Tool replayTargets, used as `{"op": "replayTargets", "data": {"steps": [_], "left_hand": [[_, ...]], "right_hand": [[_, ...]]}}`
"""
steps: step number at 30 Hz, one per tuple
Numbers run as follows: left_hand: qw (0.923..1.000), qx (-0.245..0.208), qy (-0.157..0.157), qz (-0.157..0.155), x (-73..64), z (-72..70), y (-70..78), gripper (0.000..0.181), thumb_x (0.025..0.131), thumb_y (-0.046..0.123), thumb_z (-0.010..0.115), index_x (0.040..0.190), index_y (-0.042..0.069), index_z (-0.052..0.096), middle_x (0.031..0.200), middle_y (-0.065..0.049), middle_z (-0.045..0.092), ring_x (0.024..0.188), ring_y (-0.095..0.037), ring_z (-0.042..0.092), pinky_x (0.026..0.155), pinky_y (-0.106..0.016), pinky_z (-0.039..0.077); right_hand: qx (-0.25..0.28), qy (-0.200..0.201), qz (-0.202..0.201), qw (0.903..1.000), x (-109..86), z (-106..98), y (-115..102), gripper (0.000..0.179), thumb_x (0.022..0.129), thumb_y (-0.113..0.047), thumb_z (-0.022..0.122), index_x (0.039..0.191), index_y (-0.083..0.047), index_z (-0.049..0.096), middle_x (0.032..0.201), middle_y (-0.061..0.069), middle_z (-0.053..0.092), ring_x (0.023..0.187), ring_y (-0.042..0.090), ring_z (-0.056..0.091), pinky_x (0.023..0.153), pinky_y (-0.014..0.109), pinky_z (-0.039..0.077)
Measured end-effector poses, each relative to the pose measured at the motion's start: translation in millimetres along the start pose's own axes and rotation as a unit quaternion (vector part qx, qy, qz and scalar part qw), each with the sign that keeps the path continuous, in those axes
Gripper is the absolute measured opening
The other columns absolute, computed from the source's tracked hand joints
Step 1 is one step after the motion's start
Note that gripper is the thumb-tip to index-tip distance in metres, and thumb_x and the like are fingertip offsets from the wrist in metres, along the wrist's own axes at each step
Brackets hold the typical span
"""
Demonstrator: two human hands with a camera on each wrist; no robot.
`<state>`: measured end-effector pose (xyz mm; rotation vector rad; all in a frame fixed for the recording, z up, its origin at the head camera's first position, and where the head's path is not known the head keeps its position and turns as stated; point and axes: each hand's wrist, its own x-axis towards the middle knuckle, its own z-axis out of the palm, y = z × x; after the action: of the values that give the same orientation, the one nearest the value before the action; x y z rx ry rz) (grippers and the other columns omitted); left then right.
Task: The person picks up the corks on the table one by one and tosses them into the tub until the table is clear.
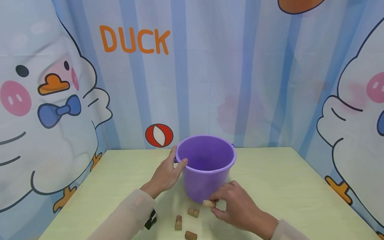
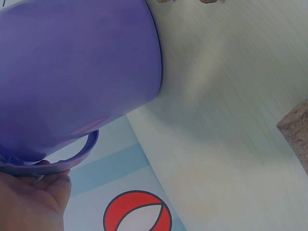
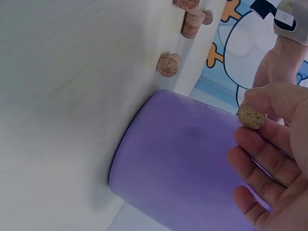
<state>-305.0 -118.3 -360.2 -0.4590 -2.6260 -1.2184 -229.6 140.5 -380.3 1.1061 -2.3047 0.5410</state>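
Note:
A purple bucket (image 1: 199, 185) stands upright on the table, its mouth facing up. My left hand (image 1: 164, 175) grips its left rim, thumb over the edge; in the left wrist view the fingers lie by the bucket's purple handle (image 2: 72, 162). Between thumb and fingers, my right hand (image 1: 240, 207) pinches a cork (image 1: 209, 203) in front of the bucket's lower right side. The right wrist view shows the round end of that cork (image 3: 251, 117), with the other fingers spread apart. Nearest to it on the table lies a second cork (image 1: 193, 212).
Two more corks, one lighter-topped (image 1: 178, 222) and one by the front edge of view (image 1: 191, 235), lie left of my right hand. The pale yellow table (image 1: 270, 176) ends at a duck-printed curtain (image 1: 210, 66) behind and at both sides. A black strap (image 1: 151, 220) sits under my left sleeve.

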Motion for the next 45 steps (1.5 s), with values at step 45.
{"op": "replayTargets", "data": {"steps": [45], "left_hand": [[1.0000,-0.002,-0.003,0.001,-0.2,-0.3,-0.9,0.081,0.106,0.050,0.046,0.166,0.011,0.009,0.149,-0.015,0.053,0.136,-0.033,0.052,0.108,-0.060,0.042]], "right_hand": [[0.005,0.117,-0.061,0.9913,15.9,-23,-3,0.023,0.072,-0.015,0.091,0.089,-0.020,0.078,0.084,-0.017,0.070,0.080,0.003,0.061,0.070,0.029,0.046]]}}
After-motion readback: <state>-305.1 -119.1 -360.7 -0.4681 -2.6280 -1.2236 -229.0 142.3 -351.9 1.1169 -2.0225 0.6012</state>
